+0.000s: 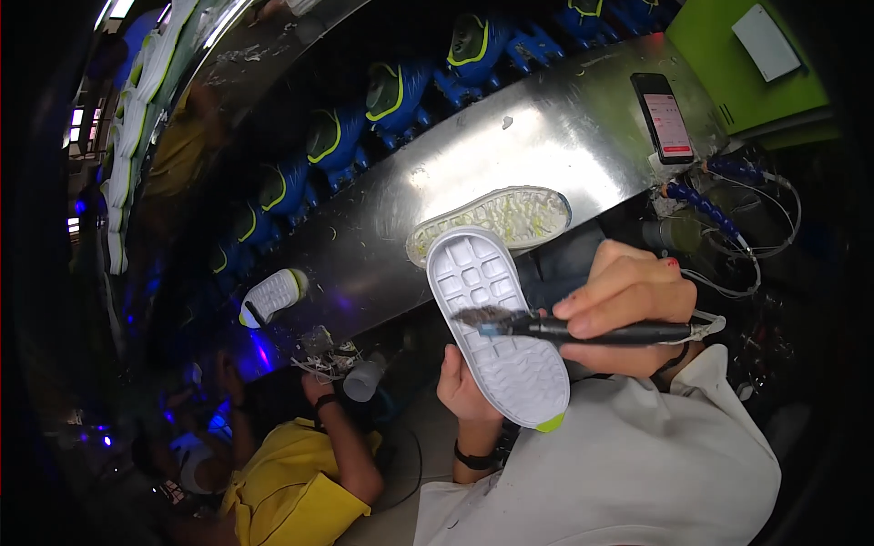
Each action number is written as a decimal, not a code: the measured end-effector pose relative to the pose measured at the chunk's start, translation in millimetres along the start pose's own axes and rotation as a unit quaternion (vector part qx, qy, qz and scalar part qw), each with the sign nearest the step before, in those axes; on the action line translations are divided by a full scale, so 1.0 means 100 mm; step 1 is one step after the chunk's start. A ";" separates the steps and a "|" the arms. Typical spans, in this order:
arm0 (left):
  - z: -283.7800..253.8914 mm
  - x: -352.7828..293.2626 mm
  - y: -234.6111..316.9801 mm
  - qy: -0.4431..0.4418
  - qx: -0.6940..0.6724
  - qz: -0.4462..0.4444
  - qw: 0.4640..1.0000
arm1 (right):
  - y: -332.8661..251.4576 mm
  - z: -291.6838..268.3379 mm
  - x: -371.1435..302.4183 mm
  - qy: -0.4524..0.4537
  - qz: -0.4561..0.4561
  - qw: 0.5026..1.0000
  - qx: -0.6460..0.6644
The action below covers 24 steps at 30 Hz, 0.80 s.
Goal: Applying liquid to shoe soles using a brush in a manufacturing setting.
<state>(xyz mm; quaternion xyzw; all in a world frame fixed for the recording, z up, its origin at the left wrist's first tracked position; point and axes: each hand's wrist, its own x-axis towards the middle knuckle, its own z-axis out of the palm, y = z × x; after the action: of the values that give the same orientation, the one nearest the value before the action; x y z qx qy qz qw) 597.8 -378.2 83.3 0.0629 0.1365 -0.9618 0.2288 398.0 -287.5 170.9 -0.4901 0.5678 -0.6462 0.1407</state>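
A white shoe sole [512,364] with a gridded, hollowed inner face and a lime-green tip is tilted in front of me. My left hand [466,389] grips it by its left edge from below. My right hand [630,305] is closed round the black handle of a brush [596,330], with a cord trailing from its rear end. Dark bristles touch the middle of the sole's grid. Just beyond, a second sole [492,221] lies on the metal bench, its inner face streaked with yellow-green.
The metal bench [574,136] runs from lower left to upper right. Behind it stand several blue holders [396,91] with green-edged shapes. A phone [663,118] and blue flexible hoses [701,207] are at right. At lower left sits a person in yellow [300,482], near another sole [275,293].
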 end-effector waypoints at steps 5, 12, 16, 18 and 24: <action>0.00 0.03 -0.04 0.110 0.296 0.004 0.949 | 0.28 0.48 0.01 0.015 -0.009 0.985 -0.174; -0.03 -0.01 0.16 -0.031 0.079 0.009 0.996 | 0.19 0.41 -0.06 0.030 0.106 0.993 0.046; -0.01 0.17 0.05 0.062 0.194 -0.035 0.978 | -0.06 0.53 -0.33 -0.026 -0.011 0.999 -0.043; 0.17 0.26 0.13 0.004 0.152 -0.122 0.981 | -0.09 0.38 -0.34 -0.111 0.014 0.987 0.119; 0.57 0.52 -0.14 0.023 0.132 -0.098 0.986 | -0.27 0.38 -0.45 -0.029 0.021 0.999 0.030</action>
<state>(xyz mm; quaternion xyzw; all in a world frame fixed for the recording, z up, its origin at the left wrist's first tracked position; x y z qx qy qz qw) 542.3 -404.8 131.8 0.1005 0.0194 -0.9875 0.1197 459.8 -268.0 168.2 -0.4921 0.5542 -0.6454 0.1850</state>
